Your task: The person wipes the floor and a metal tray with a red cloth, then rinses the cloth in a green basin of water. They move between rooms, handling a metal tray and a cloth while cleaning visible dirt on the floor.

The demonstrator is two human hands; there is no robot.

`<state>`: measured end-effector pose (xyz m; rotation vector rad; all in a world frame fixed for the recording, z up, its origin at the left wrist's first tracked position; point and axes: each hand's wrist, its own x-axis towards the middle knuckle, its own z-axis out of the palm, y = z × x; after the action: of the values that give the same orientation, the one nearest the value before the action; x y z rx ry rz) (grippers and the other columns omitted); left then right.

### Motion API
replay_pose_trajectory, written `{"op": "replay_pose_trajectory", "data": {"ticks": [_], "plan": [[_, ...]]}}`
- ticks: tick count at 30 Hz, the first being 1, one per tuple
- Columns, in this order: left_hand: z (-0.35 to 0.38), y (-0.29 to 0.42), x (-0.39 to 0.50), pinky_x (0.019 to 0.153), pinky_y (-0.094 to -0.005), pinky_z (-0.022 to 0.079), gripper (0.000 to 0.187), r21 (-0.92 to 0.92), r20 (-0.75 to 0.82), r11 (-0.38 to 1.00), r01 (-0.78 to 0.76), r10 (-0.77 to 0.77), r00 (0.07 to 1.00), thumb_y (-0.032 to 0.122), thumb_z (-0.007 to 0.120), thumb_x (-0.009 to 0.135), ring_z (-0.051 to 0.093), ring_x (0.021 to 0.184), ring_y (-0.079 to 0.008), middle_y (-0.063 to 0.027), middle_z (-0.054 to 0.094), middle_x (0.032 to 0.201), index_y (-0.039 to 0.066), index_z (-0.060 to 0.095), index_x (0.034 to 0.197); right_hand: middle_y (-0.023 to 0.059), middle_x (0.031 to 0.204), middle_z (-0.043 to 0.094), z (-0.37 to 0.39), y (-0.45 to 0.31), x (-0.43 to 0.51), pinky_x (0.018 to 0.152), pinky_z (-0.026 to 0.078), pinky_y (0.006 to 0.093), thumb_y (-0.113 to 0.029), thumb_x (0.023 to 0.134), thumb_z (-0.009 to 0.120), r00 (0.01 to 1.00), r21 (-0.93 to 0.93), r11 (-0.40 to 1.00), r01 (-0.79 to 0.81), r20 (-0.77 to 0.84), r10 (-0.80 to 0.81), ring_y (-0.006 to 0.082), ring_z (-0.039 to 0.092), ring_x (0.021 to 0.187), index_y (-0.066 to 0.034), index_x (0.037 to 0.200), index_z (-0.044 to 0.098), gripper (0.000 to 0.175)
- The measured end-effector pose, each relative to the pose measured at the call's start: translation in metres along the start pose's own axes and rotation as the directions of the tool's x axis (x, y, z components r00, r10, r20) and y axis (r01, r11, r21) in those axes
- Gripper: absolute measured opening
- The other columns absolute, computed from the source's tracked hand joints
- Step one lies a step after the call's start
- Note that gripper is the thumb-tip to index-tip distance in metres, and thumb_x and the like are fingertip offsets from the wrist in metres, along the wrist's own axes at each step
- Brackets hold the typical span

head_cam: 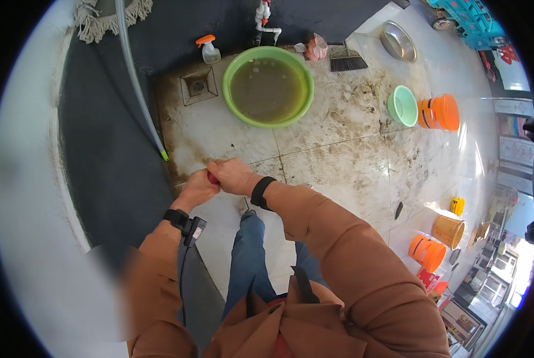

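Observation:
My left hand (199, 189) and my right hand (233, 175) meet in front of me, both closed around a small red object (212, 178). Most of that object is hidden by the fingers, so its kind cannot be told. Beyond my hands, a green plastic basin (229, 107) with murky water stands on the dirty tiled floor. A spray bottle (210, 53) with an orange head is at the basin's left, near a square floor drain (198, 86). To the left, a grey pole (138, 85) with a green tip leans by the dark wall, a string mop head (92, 27) beside its upper part.
Muddy marks cover the floor tiles (334, 134). A broom head (347, 60), a metal bowl (398, 41), a small green basin (402, 106) and an orange bucket (439, 112) stand at the upper right. More buckets (427, 253) are at the lower right. White pipes (263, 18) run down the back wall.

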<state>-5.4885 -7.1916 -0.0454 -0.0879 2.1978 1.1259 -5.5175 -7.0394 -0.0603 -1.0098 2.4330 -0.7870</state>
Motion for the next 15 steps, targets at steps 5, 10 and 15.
{"op": "replay_pose_trajectory", "data": {"ticks": [5, 10, 15], "plan": [[0.001, 0.038, -0.008, 0.072, -0.0325, 0.046, 0.029, 0.009, 0.074, 0.999, 0.045, -0.046, 0.996, 0.006, 0.061, 0.068, 0.060, 0.082, -0.0225, -0.0145, 0.063, 0.085, -0.002, 0.058, 0.095, 0.0137, 0.083, 0.060, -0.029, -0.005, -0.021, 0.062, 0.050, 0.0412, -0.011, 0.069, 0.062, 0.999, -0.022, 1.000, -0.020, -0.029, 0.019, 0.0330, 0.062, 0.074, -0.0059, 0.091, 0.052, 0.024], [0.010, 0.070, -0.011, 0.069, -0.0325, 0.049, 0.033, 0.047, 0.069, 0.999, 0.025, -0.028, 0.997, 0.014, 0.068, 0.063, 0.061, 0.076, -0.0243, -0.0141, 0.065, 0.082, 0.000, 0.060, 0.091, 0.0134, 0.088, 0.060, -0.052, -0.002, -0.047, 0.062, 0.050, 0.0408, -0.012, 0.069, 0.064, 0.999, -0.046, 0.998, -0.034, -0.014, 0.033, 0.0320, 0.062, 0.074, -0.0071, 0.094, 0.051, 0.029], [0.029, 0.103, -0.008, 0.073, -0.0323, 0.046, 0.033, 0.086, 0.170, 0.996, 0.024, -0.038, 0.985, 0.012, 0.065, 0.067, 0.059, 0.082, -0.0229, -0.0152, 0.063, 0.087, -0.002, 0.058, 0.097, 0.0131, 0.090, 0.059, -0.071, 0.013, -0.077, 0.063, 0.050, 0.0399, -0.012, 0.069, 0.064, 0.998, -0.049, 0.998, -0.037, -0.051, 0.034, 0.0315, 0.062, 0.074, -0.0076, 0.095, 0.050, 0.030]]}}
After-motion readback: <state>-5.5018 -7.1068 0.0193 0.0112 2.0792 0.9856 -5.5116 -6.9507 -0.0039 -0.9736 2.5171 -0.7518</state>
